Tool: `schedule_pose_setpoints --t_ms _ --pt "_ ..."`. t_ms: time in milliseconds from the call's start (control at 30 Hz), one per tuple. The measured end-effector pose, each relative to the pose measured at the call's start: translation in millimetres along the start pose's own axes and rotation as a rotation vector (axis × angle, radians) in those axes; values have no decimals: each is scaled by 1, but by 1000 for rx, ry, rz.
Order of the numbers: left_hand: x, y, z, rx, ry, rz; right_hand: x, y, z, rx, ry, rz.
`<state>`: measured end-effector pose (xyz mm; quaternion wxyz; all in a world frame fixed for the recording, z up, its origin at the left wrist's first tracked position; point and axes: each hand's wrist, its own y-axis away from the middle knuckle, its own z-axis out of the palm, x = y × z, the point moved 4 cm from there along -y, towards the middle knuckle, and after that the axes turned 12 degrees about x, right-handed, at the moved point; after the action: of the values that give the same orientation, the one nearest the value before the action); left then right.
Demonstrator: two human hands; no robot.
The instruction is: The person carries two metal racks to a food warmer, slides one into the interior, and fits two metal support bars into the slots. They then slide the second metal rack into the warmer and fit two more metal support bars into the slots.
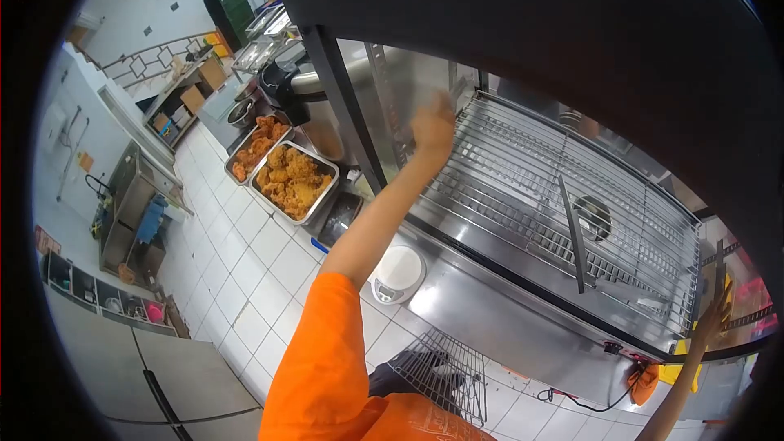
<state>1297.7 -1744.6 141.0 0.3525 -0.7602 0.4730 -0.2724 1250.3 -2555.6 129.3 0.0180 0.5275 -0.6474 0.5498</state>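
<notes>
My left hand (433, 126) reaches into the metal warming cabinet (490, 290), beside the left end of a wire rack (563, 171). Motion smears its fingers, so I cannot tell whether they hold the rack. Far to the right, my right hand (714, 314) is at the cabinet's right end, fingers stretched out along a slotted upright. The rack lies across the inside of the cabinet, over a perforated metal tray. A dark bar (572, 233) stands slanted in front of the rack, and a round metal piece (592, 218) shows beneath it.
Left of the cabinet are a tray of fried chicken (296, 182) and a second tray of redder pieces (260, 147). A white kitchen scale (398, 269) sits by the cabinet's front. Another wire rack (445, 371) is low before me. A black cable (588, 404) hangs at lower right.
</notes>
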Motion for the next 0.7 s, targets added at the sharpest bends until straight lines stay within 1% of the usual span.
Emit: schedule_pose_setpoints --t_ms 100,200,267,300,367,433,500,567,600,633,667,700 --pt "-5 1 0 56 71 28 1 6 15 21 -8 -3" --pt "-4 0 2 -55 2 11 0 8 20 34 -58 27" --pt "-6 0 3 -76 29 2 2 9 25 9 -80 46" --pt "-7 1 2 -82 28 14 0 4 6 -49 -75 31" --pt "-7 0 -3 -90 10 57 -3 -1 -10 -70 -94 31" --pt "-8 0 -7 -73 -17 133 -2 0 -5 -52 -100 36" --pt "-10 2 -9 -35 -24 235 -5 -2 -4 -42 -372 91" --pt "-12 -3 -18 -157 41 211 1 2 -3 -55 -586 152" --pt "-14 -5 -19 -148 69 254 0 1 -5 -62 -679 182" --pt "-18 -7 -18 -141 95 298 -2 -2 -14 -120 -484 170" --pt "-26 -11 -11 -176 132 311 -5 -6 -26 -179 -294 153" --pt "-31 -13 -4 -212 164 324 -6 -9 -34 -191 -290 155"
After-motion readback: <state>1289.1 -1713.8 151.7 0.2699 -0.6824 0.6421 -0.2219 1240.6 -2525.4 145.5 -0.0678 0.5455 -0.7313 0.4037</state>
